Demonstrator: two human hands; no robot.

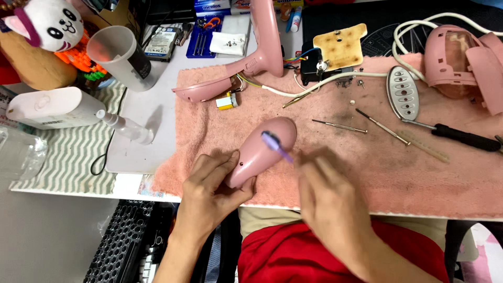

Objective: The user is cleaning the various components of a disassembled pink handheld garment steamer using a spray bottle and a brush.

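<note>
Head view: left hand (209,191) at 7 o'clock, fingers and thumb clamped on narrow end of pink shell (260,150), held over pink towel (335,157) near frame centre. Right hand (330,202) at 5 o'clock, blurred, fingers curled together around handle of purple brush (276,145); bristle end touching upper face of shell. Two thin screwdrivers (339,126) lying on towel at 2 o'clock of shell, black-handled driver (461,137) farther toward 3 o'clock. Grey oval button panel (403,93) at 2 o'clock, beside white cable (335,78). Pink housing (461,63) at far 2 o'clock. Pink stand (246,57) with exposed wires at 12 o'clock. Translucent cup (119,55) and plush cat (50,23) at 10 o'clock, white spray bottle (57,107) at 9 o'clock.
</note>
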